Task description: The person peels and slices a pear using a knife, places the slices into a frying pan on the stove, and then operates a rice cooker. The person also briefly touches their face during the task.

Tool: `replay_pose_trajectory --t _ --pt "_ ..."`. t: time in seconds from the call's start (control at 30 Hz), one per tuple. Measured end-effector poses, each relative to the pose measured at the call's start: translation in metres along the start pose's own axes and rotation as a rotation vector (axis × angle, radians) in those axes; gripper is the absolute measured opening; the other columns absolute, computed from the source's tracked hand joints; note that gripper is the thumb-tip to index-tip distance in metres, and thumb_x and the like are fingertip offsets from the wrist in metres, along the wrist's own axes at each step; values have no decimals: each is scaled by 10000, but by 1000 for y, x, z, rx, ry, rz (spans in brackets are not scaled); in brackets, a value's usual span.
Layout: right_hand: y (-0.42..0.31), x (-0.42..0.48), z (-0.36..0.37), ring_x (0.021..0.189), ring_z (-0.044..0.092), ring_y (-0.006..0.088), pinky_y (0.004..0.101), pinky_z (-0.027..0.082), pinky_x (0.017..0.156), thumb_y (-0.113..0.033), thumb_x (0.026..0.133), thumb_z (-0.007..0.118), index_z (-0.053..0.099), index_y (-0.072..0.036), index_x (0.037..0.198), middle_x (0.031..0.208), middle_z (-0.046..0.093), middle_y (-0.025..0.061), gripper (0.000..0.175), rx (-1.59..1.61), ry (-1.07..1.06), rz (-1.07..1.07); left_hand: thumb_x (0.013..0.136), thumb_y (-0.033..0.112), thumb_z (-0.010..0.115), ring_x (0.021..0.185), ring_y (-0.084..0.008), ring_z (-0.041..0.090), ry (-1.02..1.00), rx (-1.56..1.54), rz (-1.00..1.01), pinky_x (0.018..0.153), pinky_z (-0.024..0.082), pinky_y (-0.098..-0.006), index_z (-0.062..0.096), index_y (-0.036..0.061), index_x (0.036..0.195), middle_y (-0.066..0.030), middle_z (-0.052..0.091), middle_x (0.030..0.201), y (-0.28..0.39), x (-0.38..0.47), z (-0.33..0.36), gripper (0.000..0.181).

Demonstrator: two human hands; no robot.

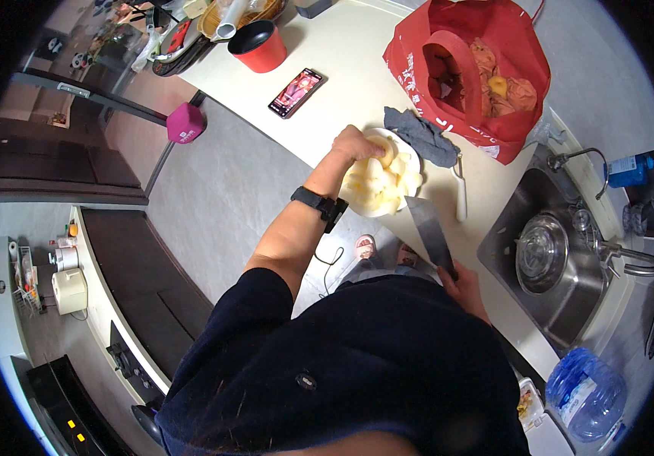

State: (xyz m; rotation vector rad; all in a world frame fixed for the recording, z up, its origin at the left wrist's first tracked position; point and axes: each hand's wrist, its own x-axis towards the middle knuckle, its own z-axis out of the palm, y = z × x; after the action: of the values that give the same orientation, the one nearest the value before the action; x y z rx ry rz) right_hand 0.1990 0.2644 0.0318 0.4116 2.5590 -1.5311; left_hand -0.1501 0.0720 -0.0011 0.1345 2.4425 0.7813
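Observation:
A white plate (415, 162) heaped with pale peeled fruit pieces (375, 181) sits near the counter's front edge. My left hand (355, 142) reaches over its far left side, fingers closed around a rounded peeled fruit piece (386, 151). In my right hand (466, 288) is the handle of a broad-bladed kitchen knife (430, 228), low and close to my body. The blade points away from me, with its tip beside the plate's near right rim. To the right of the plate lies a white-handled peeler (461, 196), and a dark grey cloth (421, 137) is bunched just behind it.
A red fabric bag (509, 134) holding wrapped fruit stands at the back right. Farther left are a phone (297, 93) with a lit screen and a red pot (258, 48). At right, a steel sink (577, 308) contains a bowl (542, 253); a large blue water bottle (586, 393) stands nearer.

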Motion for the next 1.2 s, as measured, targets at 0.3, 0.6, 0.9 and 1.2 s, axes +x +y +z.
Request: replay_pose_trajectory --t 0.3,0.6,0.9,1.2 --pt "-3 12 -1 543 569 173 316 446 523 -142 870 632 592 12 878 639 611 135 159 15 -27 -39 565 261 844 764 -224 626 22 -364 -32 699 499 -320 661 -98 897 -147 672 866 -12 -16 -13 522" --pt "-22 22 0 556 551 170 326 450 533 -141 883 620 607 19 918 662 600 157 164 15 -30 -43 780 329 724 890 -275 586 -107 -1492 -155 814 477 -417 552 32 1126 -126 586 1057 -31 -74 -41 487" --pt "-76 61 9 700 656 302 357 492 647 -182 916 555 612 10 1038 787 642 206 235 9 -15 -243 820 215 682 1000 -299 594 -136 -1808 -23 846 534 -444 511 38 1180 -143 581 1142 -34 -144 0 437" --pt "-66 90 31 682 616 319 423 474 618 -200 956 444 564 25 941 755 597 252 256 -147 -125 -395 778 138 728 922 -223 630 136 -1727 1 822 528 -340 584 -50 1104 -127 646 1031 -23 -157 37 403"
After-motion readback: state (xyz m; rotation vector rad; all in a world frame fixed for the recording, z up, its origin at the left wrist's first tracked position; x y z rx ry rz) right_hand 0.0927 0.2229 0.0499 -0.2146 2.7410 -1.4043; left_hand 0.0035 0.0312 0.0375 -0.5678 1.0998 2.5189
